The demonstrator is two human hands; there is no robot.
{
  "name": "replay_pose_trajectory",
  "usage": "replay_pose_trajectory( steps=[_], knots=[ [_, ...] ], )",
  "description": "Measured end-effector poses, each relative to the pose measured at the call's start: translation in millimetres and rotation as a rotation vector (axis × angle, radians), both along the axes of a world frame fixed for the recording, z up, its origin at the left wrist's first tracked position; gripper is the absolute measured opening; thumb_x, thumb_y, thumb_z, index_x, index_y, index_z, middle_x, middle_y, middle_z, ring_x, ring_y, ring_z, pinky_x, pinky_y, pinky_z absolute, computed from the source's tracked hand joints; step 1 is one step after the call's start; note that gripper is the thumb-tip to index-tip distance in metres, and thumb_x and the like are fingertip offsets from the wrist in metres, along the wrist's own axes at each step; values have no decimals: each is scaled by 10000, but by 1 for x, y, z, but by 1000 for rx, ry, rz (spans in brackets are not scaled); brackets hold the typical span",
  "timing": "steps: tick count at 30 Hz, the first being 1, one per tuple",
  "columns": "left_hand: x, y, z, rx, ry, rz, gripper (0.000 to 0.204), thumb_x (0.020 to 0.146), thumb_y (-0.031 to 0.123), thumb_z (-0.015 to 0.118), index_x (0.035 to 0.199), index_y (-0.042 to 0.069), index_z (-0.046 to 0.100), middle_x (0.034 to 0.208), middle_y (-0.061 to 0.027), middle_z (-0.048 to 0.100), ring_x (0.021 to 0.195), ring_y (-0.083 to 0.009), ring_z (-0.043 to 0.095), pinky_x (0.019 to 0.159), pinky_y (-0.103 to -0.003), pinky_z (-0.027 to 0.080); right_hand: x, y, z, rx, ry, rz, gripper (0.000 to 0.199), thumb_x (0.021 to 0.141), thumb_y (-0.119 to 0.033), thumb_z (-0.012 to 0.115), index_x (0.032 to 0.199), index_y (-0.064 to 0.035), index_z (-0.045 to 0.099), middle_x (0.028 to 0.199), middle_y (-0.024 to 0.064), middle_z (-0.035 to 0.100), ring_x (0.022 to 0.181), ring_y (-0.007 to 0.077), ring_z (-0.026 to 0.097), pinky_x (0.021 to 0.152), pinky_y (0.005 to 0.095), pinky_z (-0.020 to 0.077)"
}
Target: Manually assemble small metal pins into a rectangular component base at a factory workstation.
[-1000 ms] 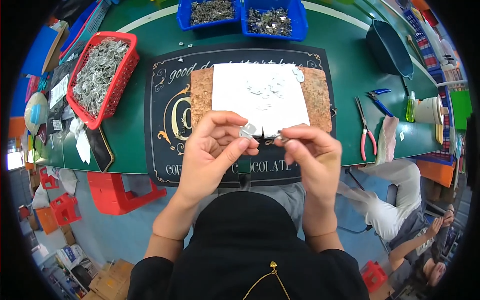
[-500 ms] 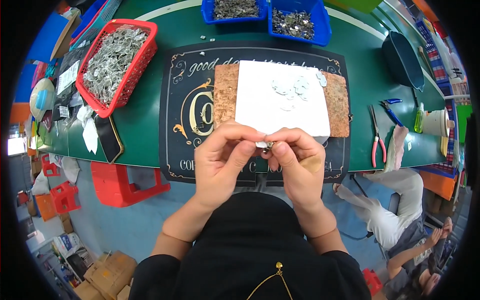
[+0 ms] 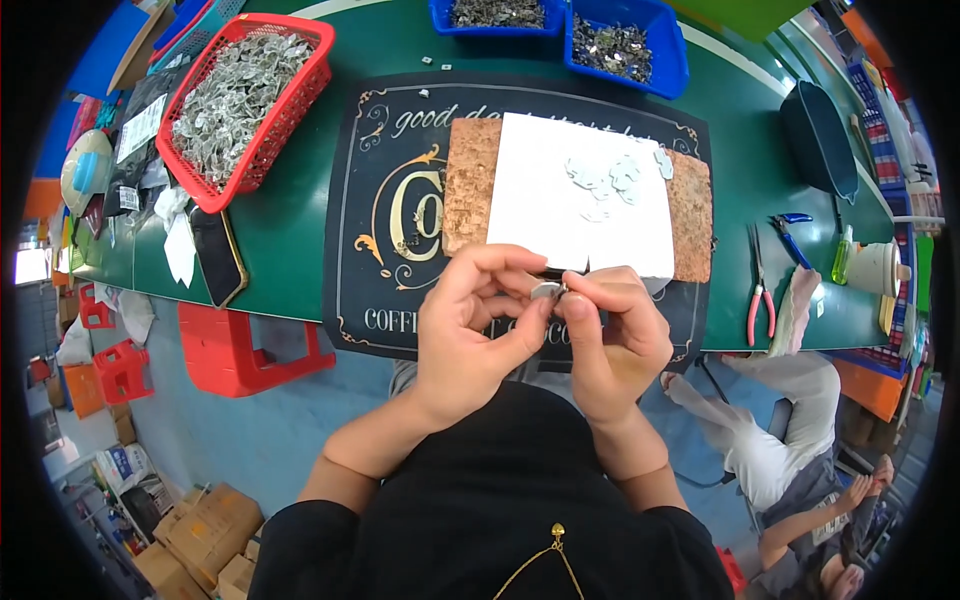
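- Left hand and right hand meet fingertip to fingertip, both clamped on 1 small metal part. It's held up off the tabletop, close to the body, likely for a close look while working it.
- Just beyond the hands: white sheet on a cork board, a few pale small pieces loose on it. Looks like a drop spot within short reach.
- Under that, a black mat with gold scrollwork and white lettering, rectangular.
- Far left of left hand: red basket heaped with silvery parts. Black phone lies nearer.
- Ahead, past the sheet: 2 blue bins of dark small parts.
- Right of right hand: red-handled pliers, blue-handled pliers, green bottle, white cup, dark tub.
- Far left edge: bagged packs with white labels, too small to tell more.
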State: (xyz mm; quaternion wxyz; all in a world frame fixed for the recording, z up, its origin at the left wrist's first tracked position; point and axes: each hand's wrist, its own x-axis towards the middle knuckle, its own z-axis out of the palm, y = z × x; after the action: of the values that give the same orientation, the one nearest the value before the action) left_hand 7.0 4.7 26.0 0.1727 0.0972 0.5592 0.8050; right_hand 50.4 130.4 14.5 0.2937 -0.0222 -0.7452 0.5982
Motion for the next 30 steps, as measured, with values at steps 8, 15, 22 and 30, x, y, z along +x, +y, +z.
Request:
replay_pose_trajectory(
  steps=[8,15,22,30],
  knots=[
    [-2,-2,3,-131,231,-20,272,804,-129,610,1065,-56,581,1019,-93,573,932,-134,609,793,-234,548,-5,0,-5,253,102,-94,137,741,27,725,858,10,656,740,99,640,649,222,587,583,284,451],
    [0,-3,3,-163,355,-34,301,795,-132,603,1087,-59,606,1029,-106,560,914,-140,607,787,-236,549,-3,-3,-11,297,155,-194,141,732,17,740,848,9,661,723,90,631,620,224,578,563,301,456],
    [-3,-5,0,-197,474,-14,286,802,-115,601,1080,-54,620,985,-103,577,878,-136,605,744,-228,537,-5,-3,-11,400,225,-229,156,729,6,754,859,6,668,719,84,630,603,212,573,555,295,457],
    [-4,-9,0,-229,528,6,259,775,-131,585,1016,-46,629,927,-102,591,821,-139,585,714,-234,503,-1,-6,-9,480,254,-202,224,725,14,746,937,22,676,722,83,640,593,205,572,572,297,466]
  ],
)
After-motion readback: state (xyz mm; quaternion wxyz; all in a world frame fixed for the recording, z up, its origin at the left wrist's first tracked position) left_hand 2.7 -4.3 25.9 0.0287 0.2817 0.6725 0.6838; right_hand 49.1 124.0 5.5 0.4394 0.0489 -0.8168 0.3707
